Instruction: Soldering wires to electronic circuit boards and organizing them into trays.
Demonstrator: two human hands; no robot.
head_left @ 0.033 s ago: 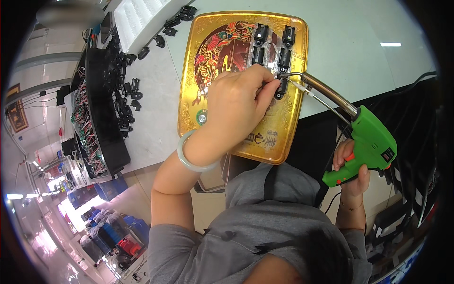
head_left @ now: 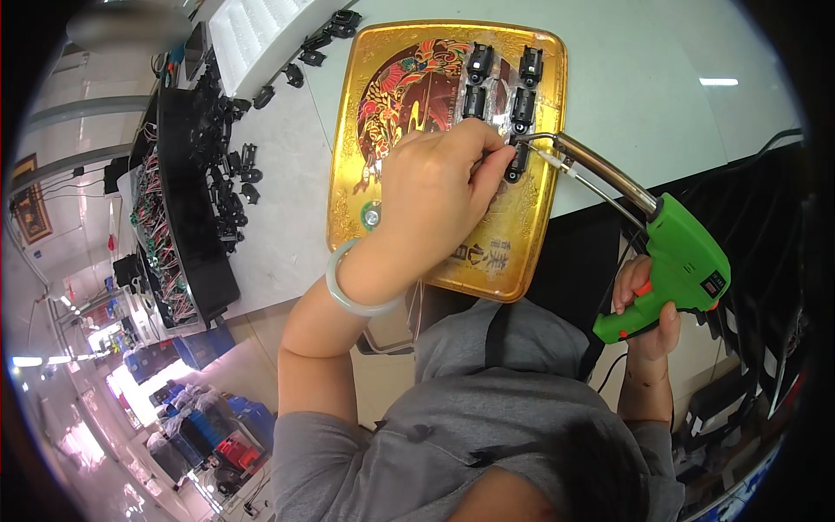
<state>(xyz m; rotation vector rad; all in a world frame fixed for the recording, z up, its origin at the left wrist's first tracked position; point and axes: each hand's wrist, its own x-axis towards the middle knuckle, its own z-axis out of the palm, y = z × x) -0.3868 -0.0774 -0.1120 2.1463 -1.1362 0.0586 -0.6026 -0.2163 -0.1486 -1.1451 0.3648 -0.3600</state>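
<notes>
My right hand (head_left: 645,304) grips the green soldering gun (head_left: 687,252) by its handle, fingers wrapped near the orange trigger. Its bent metal tip (head_left: 532,137) meets the top of a small black plastic housing (head_left: 517,163) on the gold tray (head_left: 348,130). A thin feed tube (head_left: 600,193) runs beneath the barrel toward the tip. Just left of this housing, my left hand (head_left: 439,187) is closed in a pinch; what lies between its fingertips is hidden. Several more black housings (head_left: 480,63) stand in two columns farther up the tray. Beside my left wrist lies a round green circuit board (head_left: 371,216).
Thin wires (head_left: 417,309) hang over the tray's near edge. On the left, loose black housings (head_left: 230,196) lie scattered by a black bin (head_left: 196,209) holding wired circuit boards (head_left: 156,230). A white foam tray (head_left: 265,39) sits at the far left. A dark cable (head_left: 774,143) crosses the right side.
</notes>
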